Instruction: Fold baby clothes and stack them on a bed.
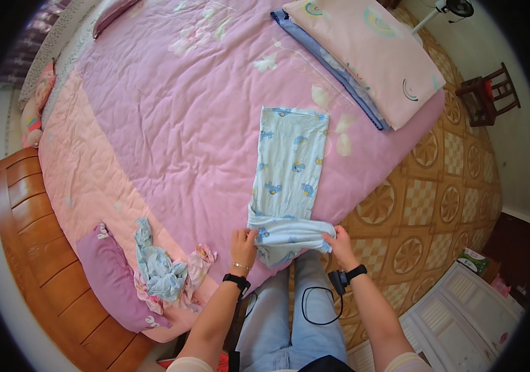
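Observation:
A light-blue printed cloth garment [290, 162] lies on the pink quilt [186, 153], its far part flat in a long strip and its near part bunched at the bed's edge. My left hand [245, 244] pinches the left side of the bunched part. At the right end of that same part, my right hand [338, 242] grips the fabric between thumb and fingers. Both wrists wear black straps. To the left, a crumpled light-blue garment [165, 274] rests on crumpled pink printed clothing [200, 262].
A purple pillow [111, 279] lies beside the wooden headboard [56, 260]. Folded pink and blue bedding [367, 60] is stacked at the far right of the bed. Beyond stand a wooden chair [488, 95] and a fan [459, 7]. White cabinets [460, 311] stand at the lower right.

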`<state>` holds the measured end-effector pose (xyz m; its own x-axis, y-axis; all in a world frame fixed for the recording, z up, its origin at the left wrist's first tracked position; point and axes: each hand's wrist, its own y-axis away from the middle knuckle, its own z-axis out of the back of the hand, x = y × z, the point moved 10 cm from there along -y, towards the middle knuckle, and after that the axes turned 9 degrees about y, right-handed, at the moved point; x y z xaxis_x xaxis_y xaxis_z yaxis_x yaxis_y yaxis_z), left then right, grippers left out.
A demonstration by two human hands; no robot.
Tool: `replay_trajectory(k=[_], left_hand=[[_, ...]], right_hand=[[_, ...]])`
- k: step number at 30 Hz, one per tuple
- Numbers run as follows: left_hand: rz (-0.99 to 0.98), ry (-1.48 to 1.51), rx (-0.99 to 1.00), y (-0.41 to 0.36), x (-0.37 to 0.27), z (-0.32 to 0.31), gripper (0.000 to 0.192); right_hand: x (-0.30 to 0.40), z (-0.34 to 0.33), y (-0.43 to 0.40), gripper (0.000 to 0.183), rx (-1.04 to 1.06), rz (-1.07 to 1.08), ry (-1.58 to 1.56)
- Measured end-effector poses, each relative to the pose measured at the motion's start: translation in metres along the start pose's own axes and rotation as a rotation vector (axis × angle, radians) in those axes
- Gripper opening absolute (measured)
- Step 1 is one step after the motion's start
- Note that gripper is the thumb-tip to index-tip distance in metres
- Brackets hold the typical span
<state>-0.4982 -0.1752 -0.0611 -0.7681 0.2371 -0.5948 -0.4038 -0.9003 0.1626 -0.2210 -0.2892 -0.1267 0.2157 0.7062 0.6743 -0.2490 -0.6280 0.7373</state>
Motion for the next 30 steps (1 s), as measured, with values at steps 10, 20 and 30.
replay_trajectory(k=[10, 20, 30], left_hand=[[-0.218, 0.024, 0.271, -0.014, -0.058, -0.019, 0.067], [0.285, 0.723, -0.057, -0.019, 0.004, 0.001, 0.057], [0.035, 0.305, 0.000, -0.013, -0.025, 0.006, 0.066]], right_hand=[[0.039, -0.049, 0.002, 0.027, -0.181, 0.285, 0.283], [0.053, -0.114, 0.124, 0.054, 0.788, 0.026, 0.283], [0.058, -0.003, 0.397, 0.075, 0.560, -0.159, 0.524]])
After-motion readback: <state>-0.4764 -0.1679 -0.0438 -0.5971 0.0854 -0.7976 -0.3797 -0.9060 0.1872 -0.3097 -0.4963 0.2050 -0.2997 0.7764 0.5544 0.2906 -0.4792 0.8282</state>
